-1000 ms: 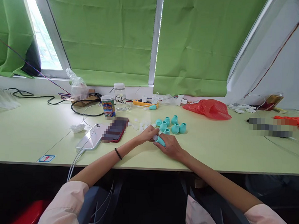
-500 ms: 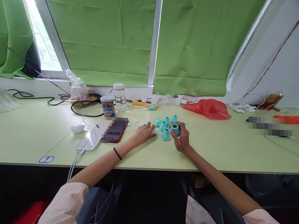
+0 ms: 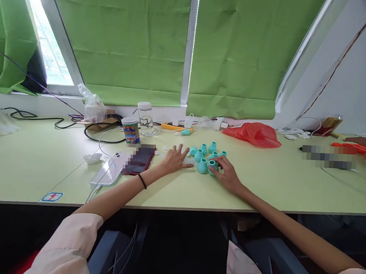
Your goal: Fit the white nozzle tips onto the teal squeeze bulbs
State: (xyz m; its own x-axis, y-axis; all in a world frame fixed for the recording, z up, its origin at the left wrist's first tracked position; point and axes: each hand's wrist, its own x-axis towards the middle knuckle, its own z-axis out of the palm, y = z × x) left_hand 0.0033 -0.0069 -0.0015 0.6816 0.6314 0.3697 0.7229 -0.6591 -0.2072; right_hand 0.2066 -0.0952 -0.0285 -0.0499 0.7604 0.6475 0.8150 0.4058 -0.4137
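Observation:
Several small turquoise pots [image 3: 202,165] stand close together on the pale green table [image 3: 259,189]. My right hand [image 3: 226,173] has its thumb and fingers around the front right pot [image 3: 212,166], which rests on the table. To the left of the group, my left hand [image 3: 175,159] is spread low over the table, fingers apart. Small clear plastic pieces [image 3: 189,161] lie beside its thumb. One turquoise pot [image 3: 193,150] at the back left of the group is tipped on its side.
Left of my hands lie a dark-screened phone [image 3: 141,159] and a white phone [image 3: 108,170] with a cable. Behind stand a printed tub [image 3: 130,130] and a lidded jar [image 3: 145,121]. A red plastic bag [image 3: 254,135] lies at the back right; another person's hand [image 3: 363,141] is at the far right.
My right hand has lowered its pot onto the table beside the others. The fingers of my left hand have spread wider. Another person's hand has appeared at the far right.

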